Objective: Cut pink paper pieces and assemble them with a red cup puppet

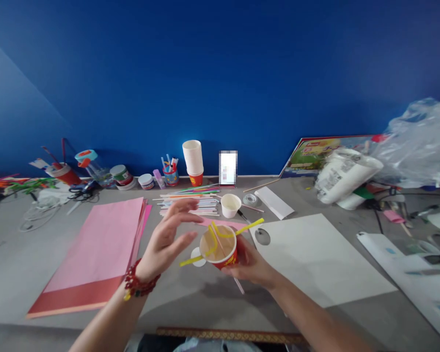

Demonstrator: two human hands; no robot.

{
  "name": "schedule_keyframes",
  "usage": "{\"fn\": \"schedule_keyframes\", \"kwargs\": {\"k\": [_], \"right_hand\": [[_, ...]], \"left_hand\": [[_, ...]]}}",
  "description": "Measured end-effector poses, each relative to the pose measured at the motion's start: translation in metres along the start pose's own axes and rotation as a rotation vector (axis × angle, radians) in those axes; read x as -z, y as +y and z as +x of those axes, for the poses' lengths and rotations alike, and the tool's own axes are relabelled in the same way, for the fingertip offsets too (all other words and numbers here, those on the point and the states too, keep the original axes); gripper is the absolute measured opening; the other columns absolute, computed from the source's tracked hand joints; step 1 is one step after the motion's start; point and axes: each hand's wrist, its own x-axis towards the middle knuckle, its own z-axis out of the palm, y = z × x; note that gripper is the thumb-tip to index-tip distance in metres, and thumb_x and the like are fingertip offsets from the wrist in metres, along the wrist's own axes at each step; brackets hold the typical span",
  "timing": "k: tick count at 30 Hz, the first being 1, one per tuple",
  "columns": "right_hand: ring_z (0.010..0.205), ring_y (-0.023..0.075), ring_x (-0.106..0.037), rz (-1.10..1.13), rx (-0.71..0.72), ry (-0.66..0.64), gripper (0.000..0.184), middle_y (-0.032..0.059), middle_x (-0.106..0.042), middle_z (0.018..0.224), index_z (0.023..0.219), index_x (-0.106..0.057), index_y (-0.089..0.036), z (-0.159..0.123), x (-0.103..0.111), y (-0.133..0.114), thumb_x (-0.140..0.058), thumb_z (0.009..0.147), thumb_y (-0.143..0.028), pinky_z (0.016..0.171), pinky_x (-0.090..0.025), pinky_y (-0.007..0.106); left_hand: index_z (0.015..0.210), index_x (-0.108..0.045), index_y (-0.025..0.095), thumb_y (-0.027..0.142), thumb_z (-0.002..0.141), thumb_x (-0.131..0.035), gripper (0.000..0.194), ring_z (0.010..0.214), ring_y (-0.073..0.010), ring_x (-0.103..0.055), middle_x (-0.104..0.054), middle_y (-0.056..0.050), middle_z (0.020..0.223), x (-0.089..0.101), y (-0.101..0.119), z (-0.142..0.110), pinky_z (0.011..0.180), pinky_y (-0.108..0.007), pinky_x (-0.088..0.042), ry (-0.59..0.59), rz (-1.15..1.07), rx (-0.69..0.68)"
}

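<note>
My right hand (248,261) is wrapped round a red paper cup (225,260) held above the table, its mouth tilted toward me. Two bent yellow drinking straws (251,225) reach out over opposite sides of the rim. A thin pale stick crosses the cup's opening, and a similar piece shows beneath the cup. My left hand (172,234), with red beads at the wrist, hovers just left of the cup with fingers apart and nothing in them. A small white disc (198,257) lies on the table, partly behind the left yellow straw.
Pink paper sheets (99,244) lie to the left, a white sheet (319,259) with a round hole to the right. Behind are straws (190,204), a small white cup (231,205), stacked paper cups (193,159) and a pen holder (170,175). Plastic bags (421,142) crowd the right.
</note>
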Motion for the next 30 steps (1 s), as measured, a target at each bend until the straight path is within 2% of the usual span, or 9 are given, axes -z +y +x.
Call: {"fn": "schedule_keyframes", "kwargs": {"k": [2,4,8,11,15,21,26,30], "right_hand": [[0.105,0.0261,-0.063,0.002,0.026,-0.002,0.070,0.0084,-0.064,0.118,0.126,-0.054,-0.025,0.000,0.000,0.009,-0.084,0.062,-0.029,0.085,-0.054,0.038],[0.106,0.0260,-0.063,-0.056,0.052,0.019,0.072,0.0077,-0.063,0.120,0.128,-0.052,-0.026,0.000,-0.001,0.015,-0.083,0.063,-0.026,0.086,-0.054,0.039],[0.101,0.0257,-0.063,-0.260,0.089,0.055,0.062,0.0060,-0.064,0.117,0.122,-0.055,-0.026,0.001,-0.008,0.008,-0.078,0.065,-0.021,0.085,-0.054,0.041],[0.092,0.0243,-0.064,-0.340,0.092,0.057,0.055,0.0050,-0.066,0.108,0.117,-0.055,-0.022,0.001,-0.013,-0.002,-0.072,0.065,-0.017,0.079,-0.055,0.039],[0.089,0.0237,-0.063,-0.436,0.085,0.090,0.055,0.0051,-0.065,0.106,0.115,-0.055,-0.020,0.002,-0.016,-0.003,-0.072,0.063,-0.016,0.075,-0.054,0.036],[0.089,0.0228,-0.061,-0.475,0.119,0.127,0.056,0.0059,-0.064,0.108,0.120,-0.052,-0.020,0.002,-0.018,-0.001,-0.071,0.067,-0.017,0.076,-0.052,0.035],[0.099,0.0259,-0.060,-0.406,0.140,0.111,0.068,0.0076,-0.061,0.118,0.127,-0.048,-0.022,0.002,-0.020,-0.007,-0.071,0.064,-0.014,0.084,-0.050,0.038],[0.091,0.0226,-0.061,-0.303,0.157,0.051,0.065,0.0049,-0.062,0.111,0.124,-0.050,-0.023,0.002,-0.021,-0.009,-0.069,0.063,-0.014,0.076,-0.051,0.033]], "left_hand": [[0.111,-0.071,0.027,0.025,0.088,-0.062,0.025,0.131,-0.0315,-0.044,-0.048,-0.008,0.141,0.006,0.018,0.010,0.108,-0.047,-0.037,-0.214,0.246,-0.037],[0.110,-0.072,0.032,0.026,0.088,-0.062,0.025,0.130,-0.0324,-0.044,-0.049,-0.005,0.142,0.006,0.030,0.020,0.107,-0.051,-0.035,-0.350,0.449,-0.106],[0.099,-0.075,0.031,0.026,0.088,-0.061,0.018,0.125,-0.0332,-0.047,-0.058,-0.005,0.132,-0.005,0.035,0.033,0.107,-0.058,-0.030,-0.422,0.659,-0.196],[0.093,-0.074,0.026,0.024,0.085,-0.062,0.014,0.121,-0.0327,-0.050,-0.060,-0.007,0.128,-0.014,0.030,0.033,0.108,-0.059,-0.029,-0.456,0.731,-0.195],[0.092,-0.071,0.023,0.021,0.085,-0.059,0.013,0.114,-0.0288,-0.055,-0.062,-0.007,0.121,-0.021,0.024,0.029,0.109,-0.057,-0.030,-0.478,0.742,-0.153],[0.097,-0.069,0.025,0.013,0.087,-0.053,0.023,0.119,-0.0240,-0.051,-0.059,-0.003,0.126,-0.022,0.023,0.029,0.108,-0.046,-0.035,-0.547,0.656,-0.089],[0.098,-0.069,0.025,0.007,0.084,-0.051,0.029,0.122,-0.0239,-0.047,-0.058,-0.003,0.125,-0.020,0.027,0.035,0.108,-0.044,-0.036,-0.622,0.600,-0.040],[0.099,-0.068,0.023,0.006,0.084,-0.051,0.028,0.119,-0.0235,-0.047,-0.058,-0.004,0.123,-0.017,0.030,0.036,0.106,-0.044,-0.038,-0.657,0.571,-0.027]]}}
